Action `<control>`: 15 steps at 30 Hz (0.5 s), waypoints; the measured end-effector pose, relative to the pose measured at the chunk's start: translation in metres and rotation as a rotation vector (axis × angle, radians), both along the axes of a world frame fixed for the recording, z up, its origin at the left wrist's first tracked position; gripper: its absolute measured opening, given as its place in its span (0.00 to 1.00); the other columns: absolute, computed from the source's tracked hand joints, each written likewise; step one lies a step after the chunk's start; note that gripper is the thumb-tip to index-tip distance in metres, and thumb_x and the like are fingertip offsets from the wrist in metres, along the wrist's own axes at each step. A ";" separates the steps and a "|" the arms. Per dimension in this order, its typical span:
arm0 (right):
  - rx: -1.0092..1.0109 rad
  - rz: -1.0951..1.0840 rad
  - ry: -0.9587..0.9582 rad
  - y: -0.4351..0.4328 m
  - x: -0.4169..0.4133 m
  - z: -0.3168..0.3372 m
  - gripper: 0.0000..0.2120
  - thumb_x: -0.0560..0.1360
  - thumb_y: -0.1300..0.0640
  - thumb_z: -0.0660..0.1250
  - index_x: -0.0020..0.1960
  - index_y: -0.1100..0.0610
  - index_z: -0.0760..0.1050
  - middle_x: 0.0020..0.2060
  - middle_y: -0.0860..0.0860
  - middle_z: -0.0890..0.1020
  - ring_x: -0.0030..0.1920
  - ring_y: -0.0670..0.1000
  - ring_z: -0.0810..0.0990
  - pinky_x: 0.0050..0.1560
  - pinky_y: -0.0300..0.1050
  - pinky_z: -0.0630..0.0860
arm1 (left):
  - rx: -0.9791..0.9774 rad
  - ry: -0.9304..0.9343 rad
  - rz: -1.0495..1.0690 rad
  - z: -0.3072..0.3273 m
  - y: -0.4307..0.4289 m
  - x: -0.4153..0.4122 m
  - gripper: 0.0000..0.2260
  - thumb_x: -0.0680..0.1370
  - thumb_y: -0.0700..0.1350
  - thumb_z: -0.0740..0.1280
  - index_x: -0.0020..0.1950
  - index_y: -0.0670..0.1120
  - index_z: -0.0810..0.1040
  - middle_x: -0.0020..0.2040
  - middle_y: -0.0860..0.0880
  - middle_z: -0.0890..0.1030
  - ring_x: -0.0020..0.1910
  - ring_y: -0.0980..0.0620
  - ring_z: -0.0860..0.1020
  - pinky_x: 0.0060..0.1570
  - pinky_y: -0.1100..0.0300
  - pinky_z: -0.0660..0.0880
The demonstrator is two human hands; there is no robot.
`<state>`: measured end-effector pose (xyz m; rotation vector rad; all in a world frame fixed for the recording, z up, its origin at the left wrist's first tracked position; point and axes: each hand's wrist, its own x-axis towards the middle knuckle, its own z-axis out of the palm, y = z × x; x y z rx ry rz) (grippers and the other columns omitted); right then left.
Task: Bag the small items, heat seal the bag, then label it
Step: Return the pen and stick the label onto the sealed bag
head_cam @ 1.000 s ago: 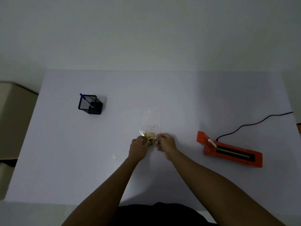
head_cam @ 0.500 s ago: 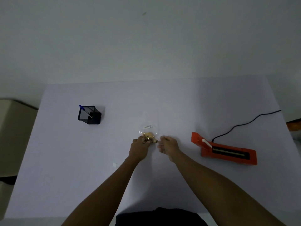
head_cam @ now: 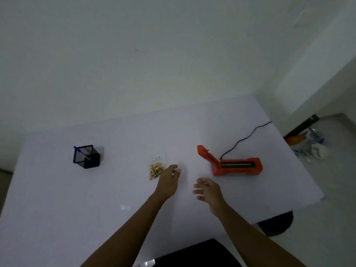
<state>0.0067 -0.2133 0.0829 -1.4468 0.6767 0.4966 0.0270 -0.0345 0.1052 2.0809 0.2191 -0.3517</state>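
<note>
**A:** Where is the bag [head_cam: 159, 160]?

**B:** Flat on the counter [head_cam: 57, 189], just left of the left hand [head_cam: 168, 179]. It is clear film. The yellowish items [head_cam: 155, 171] sit bunched in the end nearest that hand, and a small white tag shows further up the bag, away from the person.

**A:** Is the left hand holding it?

**B:** Its fingers are loosely curled beside the items, and I see nothing pinched between them. I cannot tell whether the fingertips touch the film's edge, because it is too faint there.

**A:** And the right hand [head_cam: 209, 189]?

**B:** It hovers over the counter, apart from the left hand and nearer the person. Its fingers are spread and relaxed, and it holds nothing.

**A:** What lies around them?

**B:** Beyond the right hand and off to its right is the orange sealer [head_cam: 237, 166], with its arm raised at the end nearer the hand. A black cable [head_cam: 244, 138] runs from it toward the counter's far right corner. Only bare counter lies between the right hand and the sealer. The left hand is between the right hand and the bag.

**A:** Anything on the other side?

**B:** Well to the left of the left hand, past the bag, stands a black mesh holder [head_cam: 87, 158] with a blue pen [head_cam: 80, 152] leaning in it. A small pale scrap [head_cam: 125, 207] lies on the counter left of the left forearm, nearer the person. Past the counter's right edge there is some blurred clutter [head_cam: 308, 145] lower down, too unclear to name.
</note>
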 end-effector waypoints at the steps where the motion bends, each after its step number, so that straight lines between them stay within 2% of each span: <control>1: -0.003 -0.034 -0.025 -0.011 -0.003 0.005 0.08 0.78 0.56 0.67 0.53 0.58 0.79 0.47 0.58 0.85 0.43 0.57 0.85 0.40 0.47 0.80 | -0.002 -0.011 -0.022 0.002 -0.009 0.002 0.18 0.84 0.48 0.56 0.71 0.43 0.70 0.67 0.44 0.76 0.64 0.49 0.74 0.60 0.61 0.68; 4: -0.014 -0.130 -0.055 -0.049 -0.009 0.015 0.06 0.77 0.59 0.67 0.53 0.59 0.78 0.46 0.59 0.84 0.42 0.56 0.84 0.39 0.47 0.79 | -0.018 -0.016 -0.061 0.007 -0.037 0.008 0.20 0.84 0.49 0.55 0.75 0.46 0.65 0.71 0.44 0.72 0.68 0.47 0.72 0.66 0.55 0.67; 8: -0.027 -0.205 -0.045 -0.101 -0.006 0.012 0.05 0.76 0.63 0.67 0.52 0.60 0.78 0.46 0.59 0.83 0.42 0.56 0.82 0.38 0.46 0.78 | 0.038 -0.019 -0.154 0.005 -0.071 0.023 0.23 0.83 0.47 0.57 0.78 0.47 0.57 0.72 0.43 0.70 0.68 0.44 0.72 0.68 0.50 0.69; 10: -0.052 -0.238 -0.026 -0.134 0.002 0.005 0.06 0.76 0.64 0.67 0.52 0.60 0.77 0.46 0.60 0.82 0.43 0.56 0.82 0.38 0.46 0.78 | 0.061 -0.061 -0.172 0.004 -0.095 0.032 0.21 0.83 0.46 0.57 0.76 0.45 0.60 0.72 0.43 0.71 0.68 0.44 0.72 0.69 0.52 0.68; 12: -0.080 -0.265 0.008 -0.168 0.011 -0.004 0.06 0.76 0.64 0.66 0.53 0.61 0.76 0.47 0.60 0.81 0.43 0.56 0.81 0.38 0.46 0.78 | 0.036 -0.129 -0.124 0.008 -0.118 0.037 0.17 0.84 0.45 0.55 0.73 0.45 0.65 0.69 0.45 0.74 0.67 0.47 0.73 0.65 0.59 0.67; 15: -0.126 -0.285 0.047 -0.217 0.029 -0.023 0.08 0.77 0.62 0.66 0.55 0.61 0.76 0.46 0.60 0.80 0.42 0.55 0.80 0.36 0.46 0.78 | -0.055 -0.231 -0.035 0.016 -0.149 0.038 0.17 0.85 0.47 0.52 0.72 0.49 0.69 0.65 0.55 0.75 0.64 0.58 0.72 0.63 0.64 0.64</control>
